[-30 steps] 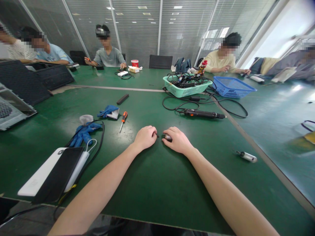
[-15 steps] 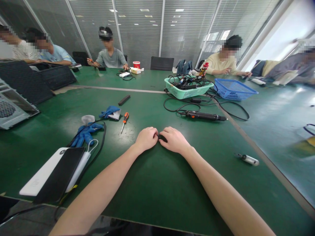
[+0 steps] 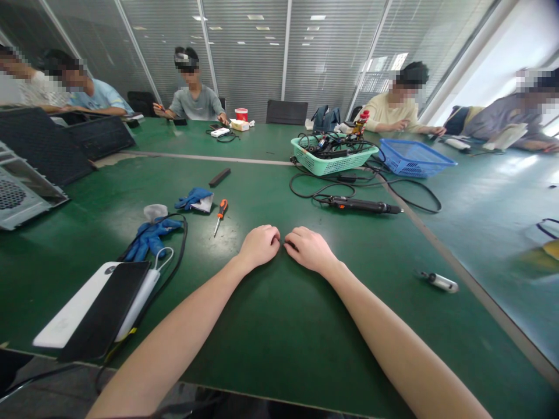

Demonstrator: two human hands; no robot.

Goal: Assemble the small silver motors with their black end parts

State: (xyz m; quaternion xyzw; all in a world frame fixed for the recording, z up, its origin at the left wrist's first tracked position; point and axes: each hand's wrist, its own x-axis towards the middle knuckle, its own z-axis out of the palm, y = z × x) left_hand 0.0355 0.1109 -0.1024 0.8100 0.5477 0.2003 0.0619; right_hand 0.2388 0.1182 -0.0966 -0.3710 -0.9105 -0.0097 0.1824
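My left hand (image 3: 260, 244) rests on the green table (image 3: 279, 326) with its fingers curled inward; whatever is in them, if anything, is hidden. Beside it, a narrow gap away, my right hand (image 3: 309, 248) is closed too. A sliver of something dark shows under its thumb, too small to name. An orange-and-black screwdriver (image 3: 222, 210) lies left of my hands, past the left wrist. Farther out to the right is a black electric screwdriver (image 3: 362, 205) with its cable.
Blue gloves (image 3: 151, 238), phone-like slabs (image 3: 107, 308) and cables lie left. A silver-grey tool (image 3: 441, 283) lies right. Beyond stand a green basket (image 3: 334, 163) of cables, a blue basket (image 3: 414, 160), a dark bar (image 3: 219, 177) and a computer case (image 3: 26, 186). Several people sit around.
My hands have drawn slightly apart. The small black thing seen between them at my right hand is now almost wholly hidden.
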